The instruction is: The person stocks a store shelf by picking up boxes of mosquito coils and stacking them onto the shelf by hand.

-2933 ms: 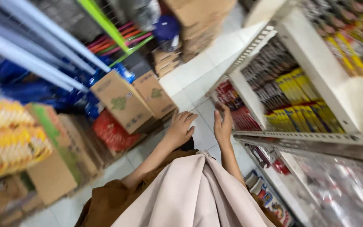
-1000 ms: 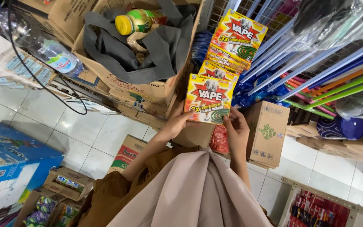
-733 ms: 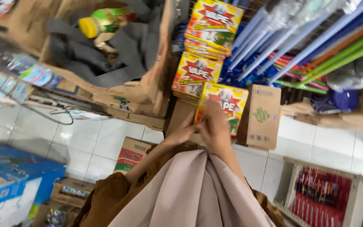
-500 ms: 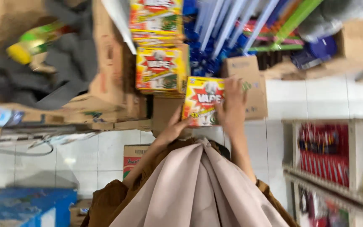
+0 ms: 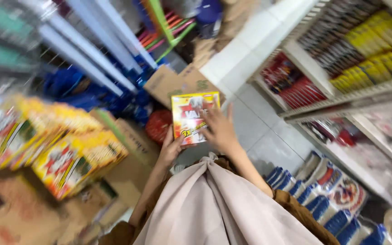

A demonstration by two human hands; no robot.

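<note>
A flat yellow and red box [image 5: 191,115] is held in front of me, above the tiled floor. My left hand [image 5: 171,147] grips its lower left edge. My right hand [image 5: 221,129] lies over its right side with the fingers spread on the face. A stack of the same yellow and red boxes [image 5: 55,143] sits at the left on brown cartons, blurred. A beige cloth [image 5: 218,208] hangs down my front and covers my forearms near the elbows.
White shelving [image 5: 341,97] at the right carries red and yellow packs. Blue and white packs [image 5: 336,206] lie low at the right. Brown cartons [image 5: 178,84] and a red bag [image 5: 157,124] stand on the floor ahead. Long blue and green handles [image 5: 114,41] lean at upper left.
Both hands took one yellow and red box off the stack. The view then swung right, so the stack is now at the left and the shelving at the right.
</note>
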